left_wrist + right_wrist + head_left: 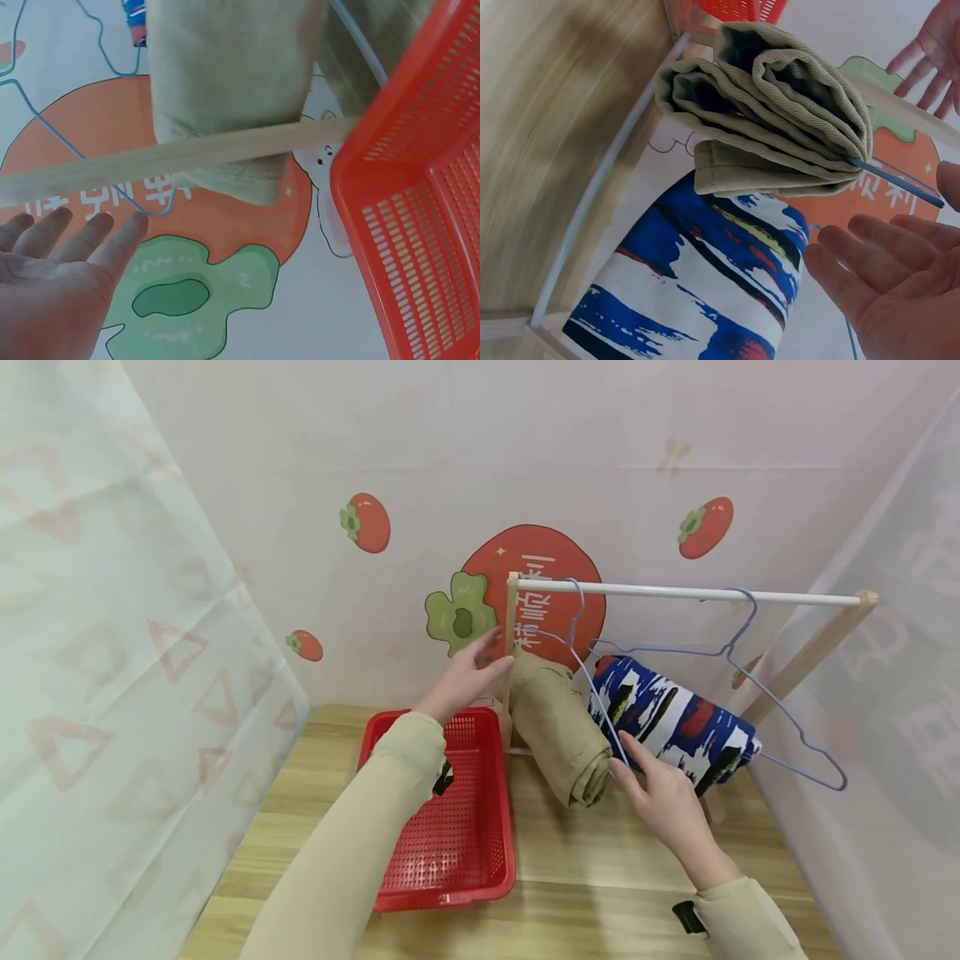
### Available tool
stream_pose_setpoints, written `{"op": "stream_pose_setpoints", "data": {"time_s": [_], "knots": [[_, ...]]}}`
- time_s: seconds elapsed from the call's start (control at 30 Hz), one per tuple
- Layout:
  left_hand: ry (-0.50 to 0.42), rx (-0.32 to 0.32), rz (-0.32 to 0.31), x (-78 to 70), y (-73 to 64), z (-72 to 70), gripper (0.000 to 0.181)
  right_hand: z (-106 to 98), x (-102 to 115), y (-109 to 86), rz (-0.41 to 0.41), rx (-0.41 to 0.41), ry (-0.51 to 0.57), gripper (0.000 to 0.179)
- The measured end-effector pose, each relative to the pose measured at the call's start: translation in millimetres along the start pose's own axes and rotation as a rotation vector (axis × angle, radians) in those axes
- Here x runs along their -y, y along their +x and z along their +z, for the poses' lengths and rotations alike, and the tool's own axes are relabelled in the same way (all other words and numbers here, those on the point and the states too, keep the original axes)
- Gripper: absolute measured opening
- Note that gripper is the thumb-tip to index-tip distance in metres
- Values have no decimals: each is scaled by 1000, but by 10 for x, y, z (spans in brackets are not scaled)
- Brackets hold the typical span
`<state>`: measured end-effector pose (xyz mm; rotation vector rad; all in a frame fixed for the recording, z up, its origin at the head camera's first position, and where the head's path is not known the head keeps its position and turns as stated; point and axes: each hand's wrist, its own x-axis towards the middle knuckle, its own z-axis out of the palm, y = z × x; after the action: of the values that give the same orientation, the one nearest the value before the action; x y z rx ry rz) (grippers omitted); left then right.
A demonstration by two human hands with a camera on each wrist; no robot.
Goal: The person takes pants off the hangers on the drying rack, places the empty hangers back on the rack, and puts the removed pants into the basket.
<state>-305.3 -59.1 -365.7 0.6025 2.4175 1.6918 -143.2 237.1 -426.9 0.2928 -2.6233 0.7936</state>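
Note:
Folded khaki cloth, seemingly trousers [558, 727], hangs over a blue wire hanger [597, 702] at the left end of a small rack [675, 591]. My right hand [663, 793] is at the hanger's near corner, thumb beside it and fingers extended in the right wrist view. My left hand [465, 681] has its fingers spread beside the rack's left wooden post [187, 154], holding nothing. To the right, a folded garment with a blue, white and red print [667, 714] hangs on a second blue hanger [780, 702].
A red plastic basket [507, 860] stands on the wooden table [600, 885], left of the rack and beneath my left forearm. Behind the rack rises a wall cloth [420, 443] printed with red fruit. More cloth walls flank the table on both sides.

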Motion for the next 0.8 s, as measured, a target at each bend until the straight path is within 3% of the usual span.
{"op": "stream_pose_setpoints", "data": {"time_s": [0.27,0.53,0.63,0.8], "knots": [[-160,-44,-3,-58,150,19,61,31,-5,28,-46,-51,9,35],[-292,-93,-67,-37,213,16,54,92,-44,40,-121,-140,-4,8],[-306,-110,-83,-28,226,19,52,100,-52,47,-121,-153,-3,5],[-278,-125,-99,-5,255,23,50,101,-38,66,-100,-151,23,17]]}}
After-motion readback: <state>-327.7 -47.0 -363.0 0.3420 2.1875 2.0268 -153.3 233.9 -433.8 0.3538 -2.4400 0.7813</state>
